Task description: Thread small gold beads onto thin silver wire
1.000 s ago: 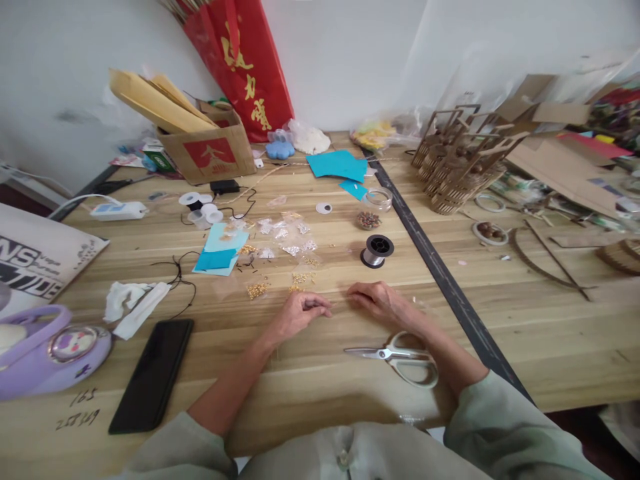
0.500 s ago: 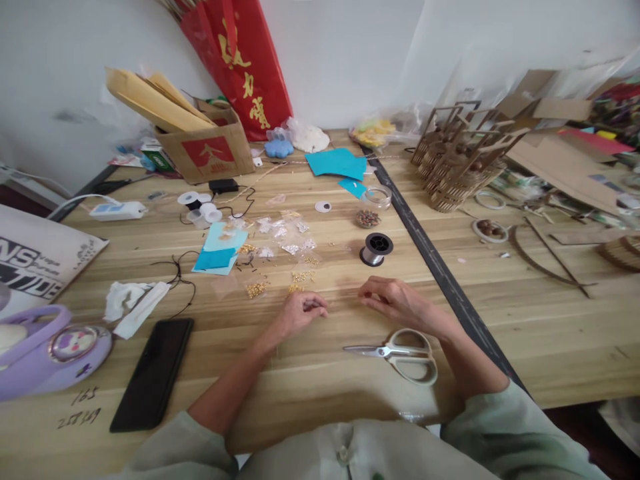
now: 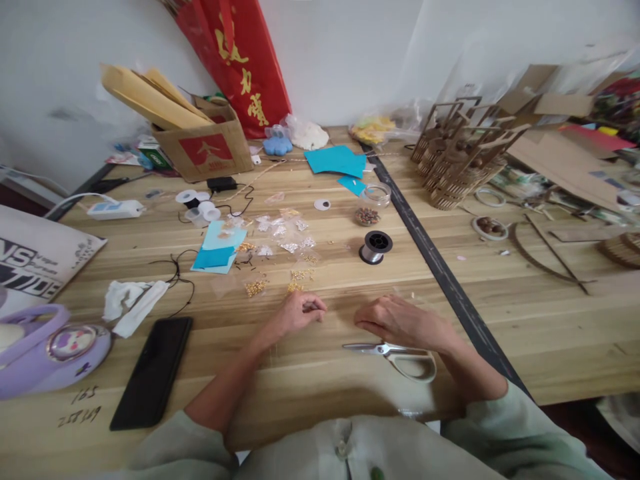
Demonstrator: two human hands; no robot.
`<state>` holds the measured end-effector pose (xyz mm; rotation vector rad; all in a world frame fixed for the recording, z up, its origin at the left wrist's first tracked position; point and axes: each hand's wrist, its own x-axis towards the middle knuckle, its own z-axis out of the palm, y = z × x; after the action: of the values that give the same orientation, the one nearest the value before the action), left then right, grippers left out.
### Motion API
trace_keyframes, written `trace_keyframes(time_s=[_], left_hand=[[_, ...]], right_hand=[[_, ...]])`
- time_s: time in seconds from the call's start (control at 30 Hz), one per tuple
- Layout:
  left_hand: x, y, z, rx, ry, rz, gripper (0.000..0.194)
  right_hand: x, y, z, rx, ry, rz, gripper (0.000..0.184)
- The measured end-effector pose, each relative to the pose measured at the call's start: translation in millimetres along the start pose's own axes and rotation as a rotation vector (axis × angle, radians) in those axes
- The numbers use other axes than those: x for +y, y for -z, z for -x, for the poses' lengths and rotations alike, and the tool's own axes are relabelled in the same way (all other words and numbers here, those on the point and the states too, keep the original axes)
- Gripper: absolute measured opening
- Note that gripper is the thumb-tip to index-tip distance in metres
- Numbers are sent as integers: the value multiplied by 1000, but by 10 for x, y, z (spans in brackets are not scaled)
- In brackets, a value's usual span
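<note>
My left hand (image 3: 299, 313) rests on the wooden table with its fingers curled into a pinch; whatever lies between them is too small to make out. Just beyond it are small bags of gold beads (image 3: 256, 287) and silver beads (image 3: 290, 245). To the right, my right hand (image 3: 387, 319) is closed too, fingertips together, and I cannot see what they hold. It partly covers the upper handle of the scissors (image 3: 411, 365), whose blades point left. Past this hand stands a black spool of thin clear or silvery line (image 3: 376, 248).
A dish of mixed beads (image 3: 367, 216) and a clear round dish (image 3: 376, 194) stand behind the spool. Blue sheets (image 3: 336, 160) lie farther back. Left are a black phone (image 3: 152, 373) and a purple case (image 3: 55, 350). Small wooden baskets (image 3: 453, 167) stand at the back right.
My right hand first shifted right, then came nearer to me, over the scissors' upper handle. My left hand stays almost in place, still pinched.
</note>
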<state>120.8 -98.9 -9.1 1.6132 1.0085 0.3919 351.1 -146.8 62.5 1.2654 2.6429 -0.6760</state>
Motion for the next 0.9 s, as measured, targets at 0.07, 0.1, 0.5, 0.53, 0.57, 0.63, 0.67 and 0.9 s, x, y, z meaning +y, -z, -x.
trace_keyframes(time_s=[0.07,0.1,0.5,0.53,0.57,0.63,0.67,0.9], left_hand=[[-10,5,12,-18,-5,-48,13],[-10,10,20,-29,-5,-80,15],[20,-6,21,168,-136,-366,8],[24,-23,23,178,-155,-380,9],[31,-39,27,179,-176,-399,11],[54,-68,38,159,-222,-447,12],[67,-79,45,143,-238,-469,12],[71,-140,38,114,-295,-523,11]], right_hand=[[-26,9,2,-11,32,-19,34],[-37,12,3,-17,43,-30,34],[-77,-15,-4,-74,141,-106,34],[-75,-14,-6,-74,137,-106,35],[-71,-11,-8,-73,131,-105,34],[-61,-4,-11,-66,125,-105,34],[-52,0,-12,-59,125,-111,33],[16,32,-15,-17,92,-194,34]])
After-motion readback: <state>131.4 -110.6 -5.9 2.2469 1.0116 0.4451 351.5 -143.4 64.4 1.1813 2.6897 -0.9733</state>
